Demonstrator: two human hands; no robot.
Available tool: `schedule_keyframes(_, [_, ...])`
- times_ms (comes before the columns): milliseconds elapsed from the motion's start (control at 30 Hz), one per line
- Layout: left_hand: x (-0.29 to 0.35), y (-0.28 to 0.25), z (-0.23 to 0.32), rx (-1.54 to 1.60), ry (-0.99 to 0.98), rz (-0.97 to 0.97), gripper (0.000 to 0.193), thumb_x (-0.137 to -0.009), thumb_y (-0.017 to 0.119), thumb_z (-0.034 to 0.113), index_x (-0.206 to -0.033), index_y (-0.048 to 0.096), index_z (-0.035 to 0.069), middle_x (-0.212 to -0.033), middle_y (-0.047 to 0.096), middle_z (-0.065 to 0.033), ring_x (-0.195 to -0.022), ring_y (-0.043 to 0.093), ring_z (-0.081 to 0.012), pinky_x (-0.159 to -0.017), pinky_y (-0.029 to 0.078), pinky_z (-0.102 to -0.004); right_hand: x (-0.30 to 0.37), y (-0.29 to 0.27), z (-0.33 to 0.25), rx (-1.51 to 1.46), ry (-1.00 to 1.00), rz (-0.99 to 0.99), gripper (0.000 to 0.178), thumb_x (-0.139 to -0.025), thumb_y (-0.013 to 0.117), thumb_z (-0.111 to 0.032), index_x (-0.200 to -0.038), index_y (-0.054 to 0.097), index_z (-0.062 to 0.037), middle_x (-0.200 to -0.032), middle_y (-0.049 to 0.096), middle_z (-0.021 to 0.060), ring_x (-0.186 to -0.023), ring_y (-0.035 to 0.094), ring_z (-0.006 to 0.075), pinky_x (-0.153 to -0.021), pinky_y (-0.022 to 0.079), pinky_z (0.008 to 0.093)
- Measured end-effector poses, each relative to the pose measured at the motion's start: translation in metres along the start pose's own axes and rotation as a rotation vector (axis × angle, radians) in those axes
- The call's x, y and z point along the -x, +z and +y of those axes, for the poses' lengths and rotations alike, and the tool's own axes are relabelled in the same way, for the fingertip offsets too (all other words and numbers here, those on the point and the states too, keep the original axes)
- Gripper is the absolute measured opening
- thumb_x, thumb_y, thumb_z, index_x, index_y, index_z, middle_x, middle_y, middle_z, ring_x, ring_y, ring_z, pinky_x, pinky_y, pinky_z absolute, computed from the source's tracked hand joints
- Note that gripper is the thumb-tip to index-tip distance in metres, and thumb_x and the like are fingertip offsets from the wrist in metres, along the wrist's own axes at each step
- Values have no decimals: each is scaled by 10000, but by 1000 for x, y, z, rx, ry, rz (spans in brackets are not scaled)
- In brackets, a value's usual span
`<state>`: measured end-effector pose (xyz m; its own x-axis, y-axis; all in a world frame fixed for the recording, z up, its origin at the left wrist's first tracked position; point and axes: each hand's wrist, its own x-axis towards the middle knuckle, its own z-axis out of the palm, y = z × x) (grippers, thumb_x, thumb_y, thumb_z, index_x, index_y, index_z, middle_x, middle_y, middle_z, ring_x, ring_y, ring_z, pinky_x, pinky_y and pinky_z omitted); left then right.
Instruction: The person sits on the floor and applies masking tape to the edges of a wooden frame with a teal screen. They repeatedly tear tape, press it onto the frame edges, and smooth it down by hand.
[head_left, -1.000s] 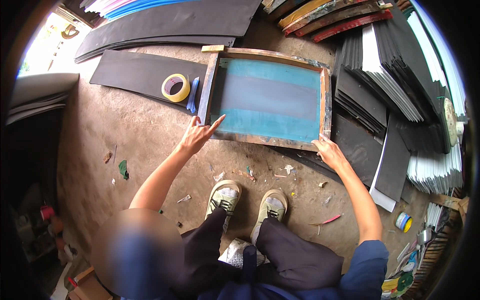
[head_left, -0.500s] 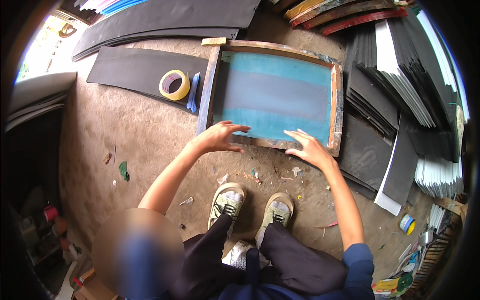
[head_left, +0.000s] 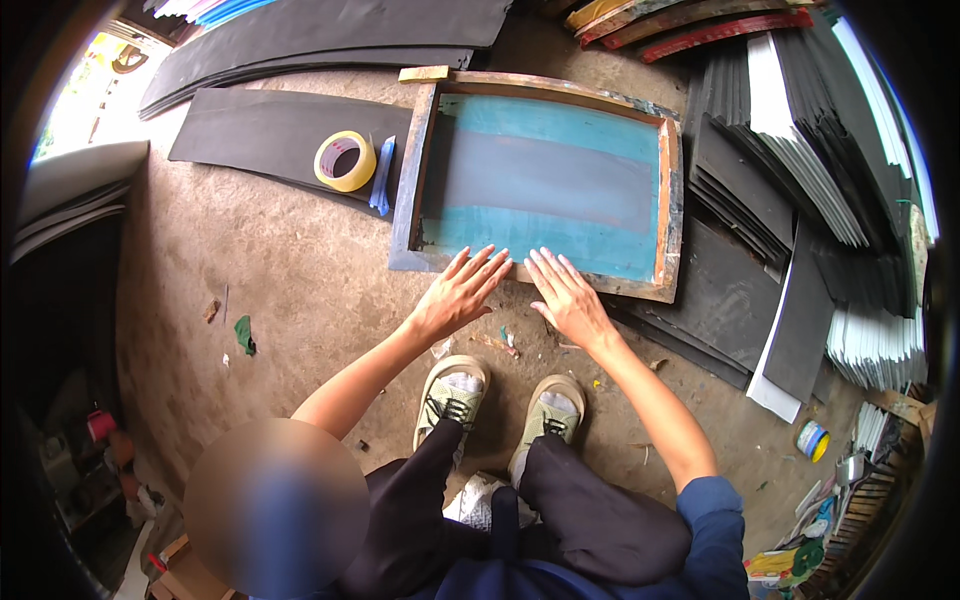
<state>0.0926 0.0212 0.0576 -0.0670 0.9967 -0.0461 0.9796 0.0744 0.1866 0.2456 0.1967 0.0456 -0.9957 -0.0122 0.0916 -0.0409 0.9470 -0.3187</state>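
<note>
In front of me lies a wooden screen-printing frame (head_left: 675, 215) with blue-green mesh (head_left: 540, 245) and a greyish band across its middle. My left hand (head_left: 462, 292) is flat, fingers stretched out, with its fingertips over the frame's near bar. Close beside it my right hand (head_left: 568, 298) lies the same way, fingers extended onto that bar near its middle. Neither hand holds anything. To the left of the frame, a roll of yellowish tape (head_left: 366, 164) and a blue strip-like piece (head_left: 382, 178) rest on a dark sheet (head_left: 250, 130).
Stacks of black and white sheets (head_left: 740, 290) crowd the right side. More dark sheets (head_left: 330, 40) lie at the far left. Wooden frames with red edges (head_left: 725, 35) stand at the back. A small yellow-and-blue tin (head_left: 813, 441) sits at right. Scraps litter the floor near my shoes (head_left: 450, 400).
Both hands have come together at the middle of the frame's near bar, laid flat where they were apart and curved before. The view has shifted slightly.
</note>
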Motion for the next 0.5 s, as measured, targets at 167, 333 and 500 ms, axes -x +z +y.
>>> schedule_keyframes(167, [5, 8, 7, -58, -53, -8, 925, -692, 693, 398, -1416, 208, 86, -1475, 203, -75, -1365, 172, -278, -1094, 186, -481, 12, 16, -10, 63, 74, 71, 742, -781, 631, -259, -1386, 266, -28, -1436, 286, 124, -1339, 253, 258, -1097, 224, 402])
schedule_keyframes(333, [23, 19, 11, -96, -139, -19, 910, -720, 666, 430, -1427, 189, 111, -1489, 159, -76, -1378, 93, -320, -1095, 112, -536, 33, 27, -13, 124, 145, 62, 748, -827, 568, -338, -1410, 207, -38, -1470, 213, 120, -1367, 182, 249, -1114, 167, 401])
schedule_keyframes(500, [35, 26, 12, -96, -196, -38, 894, -757, 608, 478, -1431, 166, 94, -1496, 137, -73, -1382, 81, -305, -1096, 112, -529, 81, 23, 10, 216, 478, 113, 702, -917, 420, -385, -1425, 93, -28, -1495, 82, 132, -1384, 77, 240, -1127, 77, 402])
